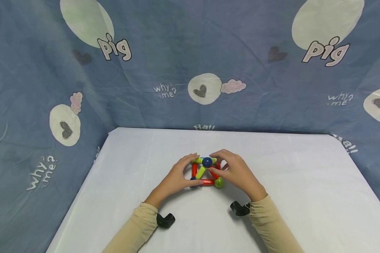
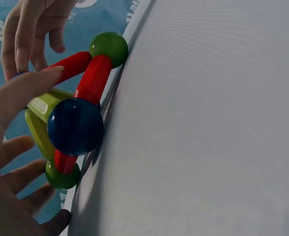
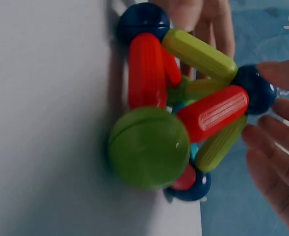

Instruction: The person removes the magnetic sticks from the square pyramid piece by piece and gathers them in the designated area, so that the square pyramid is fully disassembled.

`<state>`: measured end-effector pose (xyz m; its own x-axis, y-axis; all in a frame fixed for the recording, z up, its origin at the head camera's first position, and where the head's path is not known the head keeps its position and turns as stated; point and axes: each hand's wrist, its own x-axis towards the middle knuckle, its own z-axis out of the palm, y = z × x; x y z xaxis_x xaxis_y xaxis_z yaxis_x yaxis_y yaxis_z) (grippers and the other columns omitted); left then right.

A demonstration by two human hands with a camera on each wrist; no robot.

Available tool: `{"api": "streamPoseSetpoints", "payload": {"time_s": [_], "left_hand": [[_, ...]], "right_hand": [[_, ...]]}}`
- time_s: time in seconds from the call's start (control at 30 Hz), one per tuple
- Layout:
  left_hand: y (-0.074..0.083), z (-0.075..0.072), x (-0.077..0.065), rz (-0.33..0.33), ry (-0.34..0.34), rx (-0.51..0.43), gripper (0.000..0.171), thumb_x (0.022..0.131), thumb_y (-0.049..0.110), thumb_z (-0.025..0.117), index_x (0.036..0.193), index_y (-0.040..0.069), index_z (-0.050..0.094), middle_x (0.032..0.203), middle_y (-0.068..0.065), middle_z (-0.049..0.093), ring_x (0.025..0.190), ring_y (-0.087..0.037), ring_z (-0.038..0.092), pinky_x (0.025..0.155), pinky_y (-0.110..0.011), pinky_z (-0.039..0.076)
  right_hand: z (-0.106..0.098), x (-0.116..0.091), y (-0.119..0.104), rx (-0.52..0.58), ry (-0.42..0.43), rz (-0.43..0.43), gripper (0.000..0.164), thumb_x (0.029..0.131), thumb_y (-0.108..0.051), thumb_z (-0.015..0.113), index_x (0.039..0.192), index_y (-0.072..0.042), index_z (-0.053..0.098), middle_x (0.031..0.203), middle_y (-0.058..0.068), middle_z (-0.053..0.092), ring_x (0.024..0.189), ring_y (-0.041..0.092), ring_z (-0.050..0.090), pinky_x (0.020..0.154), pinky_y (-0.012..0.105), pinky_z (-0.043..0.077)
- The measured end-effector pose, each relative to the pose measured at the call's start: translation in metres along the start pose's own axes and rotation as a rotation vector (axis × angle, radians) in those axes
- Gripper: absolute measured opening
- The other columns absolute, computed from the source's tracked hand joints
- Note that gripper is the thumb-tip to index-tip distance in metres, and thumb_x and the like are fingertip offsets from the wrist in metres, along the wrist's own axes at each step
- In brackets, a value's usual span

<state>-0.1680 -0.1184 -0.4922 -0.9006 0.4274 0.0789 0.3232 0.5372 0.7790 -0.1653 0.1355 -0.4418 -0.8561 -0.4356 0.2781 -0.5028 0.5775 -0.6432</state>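
A small pyramid-like frame of building-toy sticks and balls (image 1: 201, 172) stands on the white table, with red and yellow-green sticks joined by blue and green balls. A blue ball (image 3: 255, 88) tops it, and a green ball (image 1: 219, 182) marks its front right corner. My left hand (image 1: 175, 175) curves round the frame's left side, its thumb along the front red stick (image 2: 96, 81) and its fingers behind. From the right, my right hand (image 1: 239, 171) pinches around the top blue ball. In the left wrist view, another blue ball (image 2: 75, 127) shows close up at a lower corner.
A white cloth covers the table (image 1: 304, 168). Blue printed fabric (image 1: 256, 88) hangs behind it and along the sides. Black curved pieces (image 1: 166, 220) stick out from both sleeves near the wrists, low over the table.
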Motion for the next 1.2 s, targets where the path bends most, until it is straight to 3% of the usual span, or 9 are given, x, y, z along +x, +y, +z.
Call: {"api": "streamPoseSetpoints", "payload": {"time_s": [0.17,0.37,0.63,1.2], "left_hand": [[-0.004,0.002,0.002,0.017,-0.018,0.004,0.093,0.078,0.039,0.092,0.155,0.019,0.046,0.164,0.003,0.040,0.155,-0.025,0.033,0.123,-0.057,0.032],[-0.008,0.005,0.001,0.034,0.010,-0.011,0.090,0.078,0.037,0.091,0.153,0.012,0.048,0.155,0.001,0.042,0.148,-0.024,0.040,0.123,-0.052,0.035],[-0.011,0.009,0.003,0.029,0.021,-0.035,0.087,0.078,0.036,0.092,0.151,0.013,0.051,0.155,0.000,0.043,0.148,-0.024,0.041,0.123,-0.052,0.035],[-0.010,0.010,0.003,0.005,0.016,-0.052,0.085,0.077,0.032,0.093,0.149,0.015,0.052,0.155,0.000,0.043,0.148,-0.024,0.041,0.123,-0.051,0.035]], "right_hand": [[0.008,0.011,-0.004,-0.046,-0.043,0.004,0.040,0.087,-0.020,0.085,0.124,-0.013,0.070,0.114,0.001,0.072,0.090,0.017,0.070,0.075,0.031,0.059],[0.012,0.011,-0.009,-0.044,-0.058,-0.035,0.040,0.085,-0.015,0.085,0.122,-0.010,0.071,0.112,0.003,0.074,0.087,0.018,0.070,0.072,0.028,0.059],[0.013,0.011,-0.010,-0.128,-0.019,-0.078,0.036,0.085,-0.019,0.086,0.118,-0.011,0.073,0.106,0.001,0.077,0.081,0.014,0.072,0.069,0.022,0.057],[0.018,0.010,-0.010,-0.121,0.026,-0.111,0.034,0.083,-0.016,0.087,0.113,-0.005,0.075,0.097,0.007,0.079,0.074,0.014,0.074,0.065,0.020,0.057]]}}
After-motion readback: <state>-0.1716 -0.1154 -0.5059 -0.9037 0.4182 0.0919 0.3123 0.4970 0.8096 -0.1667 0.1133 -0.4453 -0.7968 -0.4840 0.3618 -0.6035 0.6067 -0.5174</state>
